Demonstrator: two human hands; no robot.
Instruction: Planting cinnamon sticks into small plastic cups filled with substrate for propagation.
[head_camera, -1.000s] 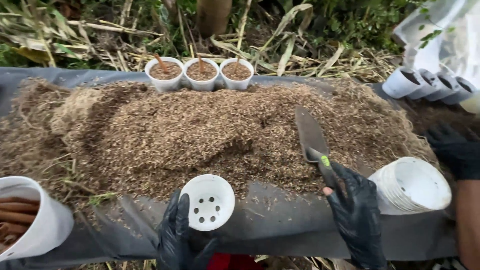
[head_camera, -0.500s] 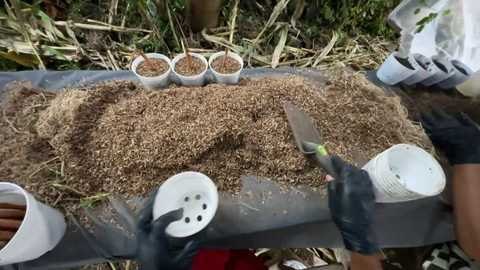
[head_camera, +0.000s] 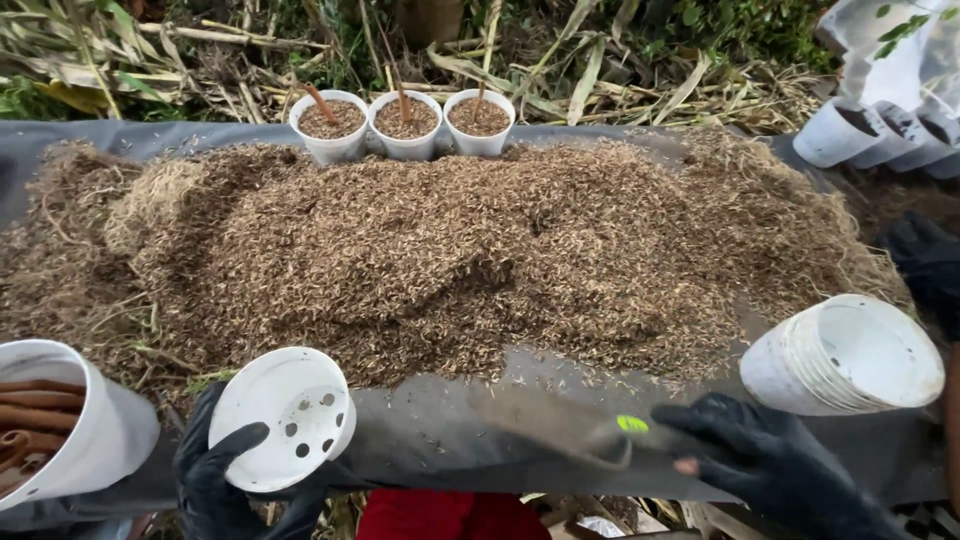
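While the black-gloved left hand (head_camera: 225, 480) grips a small white plastic pot with drainage holes (head_camera: 285, 418) by its rim, tilted so its open mouth faces the camera at the near edge of the dark sheet-covered table (head_camera: 470, 440), the black-gloved right hand (head_camera: 770, 465) clasps a blurred trowel with a green-marked handle (head_camera: 590, 440) just above that sheet. A broad heap of brown shredded husk (head_camera: 480, 260) lies between them and three filled white pots (head_camera: 405, 125), and a stack of empty white pots (head_camera: 850, 355) lies on its side near the right hand.
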